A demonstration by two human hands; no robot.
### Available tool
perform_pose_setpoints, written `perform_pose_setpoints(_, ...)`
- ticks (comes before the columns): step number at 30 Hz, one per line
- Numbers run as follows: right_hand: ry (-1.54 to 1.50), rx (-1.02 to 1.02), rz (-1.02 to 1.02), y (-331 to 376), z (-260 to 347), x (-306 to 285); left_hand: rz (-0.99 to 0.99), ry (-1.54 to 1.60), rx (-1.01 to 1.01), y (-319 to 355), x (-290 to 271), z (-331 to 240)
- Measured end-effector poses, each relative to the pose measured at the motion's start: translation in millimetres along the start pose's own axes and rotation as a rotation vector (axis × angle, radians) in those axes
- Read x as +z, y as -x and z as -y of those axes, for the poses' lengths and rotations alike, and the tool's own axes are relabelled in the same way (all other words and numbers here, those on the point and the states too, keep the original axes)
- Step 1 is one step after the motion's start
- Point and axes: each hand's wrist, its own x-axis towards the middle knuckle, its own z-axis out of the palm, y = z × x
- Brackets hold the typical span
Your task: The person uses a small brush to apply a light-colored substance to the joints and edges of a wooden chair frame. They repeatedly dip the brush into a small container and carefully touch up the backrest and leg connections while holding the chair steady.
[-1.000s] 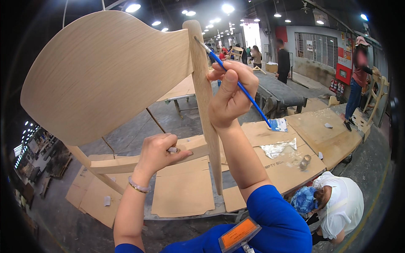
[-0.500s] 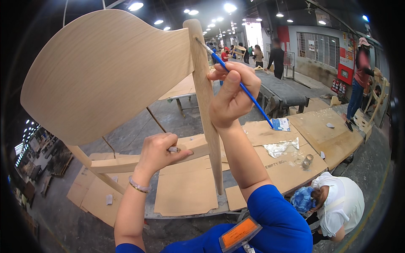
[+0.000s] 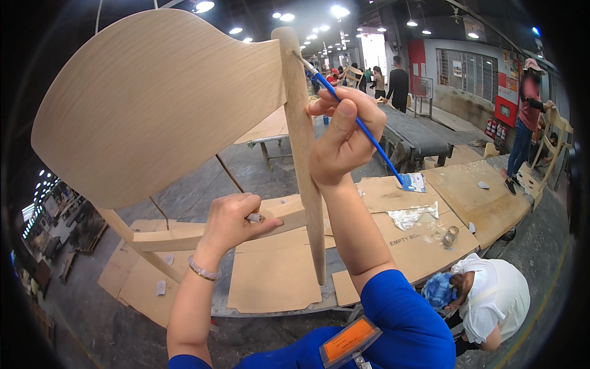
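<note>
A chair frame (image 3: 160, 111) and workbench (image 3: 336, 260) mark this furniture workshop.

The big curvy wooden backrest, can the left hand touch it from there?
Probably yes: the left hand is at the lower rail, below the backrest, and nothing seems to block the way up. It does hold a small pale roll, so it isn't quite free.

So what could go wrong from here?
The right hand holds the blue brush with its tip at the upright post; a slip might leave a stray mark on the wood.

The left hand has a small pale object in its grip beside the lower rail; it could drop, or knock the wood.
</note>
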Motion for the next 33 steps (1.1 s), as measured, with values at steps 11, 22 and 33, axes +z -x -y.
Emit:
perform_pose_setpoints(11,-0.05,-0.021,-0.062,7,7,12,0.011,0.006,-0.043,9,-7,6)
perform_pose_setpoints(22,0.208,-0.027,0.109,50,65,-32,0.004,0.028,-0.075,13,-10,36)
perform_pose_setpoints(33,0.596,0.545,0.592,156,194,-210,-0.019,-0.049,-0.203,1,23,74)
